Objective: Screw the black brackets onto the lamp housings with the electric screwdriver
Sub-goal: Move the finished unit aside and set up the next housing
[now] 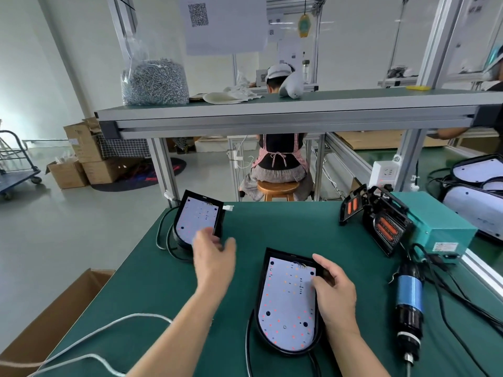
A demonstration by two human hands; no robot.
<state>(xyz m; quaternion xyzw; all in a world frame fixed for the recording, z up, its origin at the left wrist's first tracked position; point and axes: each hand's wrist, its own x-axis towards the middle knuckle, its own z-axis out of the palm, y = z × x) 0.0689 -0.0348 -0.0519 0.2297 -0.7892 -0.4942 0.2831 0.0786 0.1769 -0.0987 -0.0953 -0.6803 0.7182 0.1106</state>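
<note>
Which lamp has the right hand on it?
The near lamp, mid-table: the right hand grips its right edge. The far lamp sits at the left corner, by the left hand.

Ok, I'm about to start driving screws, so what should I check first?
1. Near lamp housing steadied: ok, right hand grips its right rim.
2. Electric screwdriver in hand: not ok, it lies on the mat.
3. Left hand free: ok, open by the far lamp housing.
4. Bracket in place: cannot tell, the housing's back is hidden.
5. Screws handy: not ok, bag of screws sits on the upper shelf.
</note>
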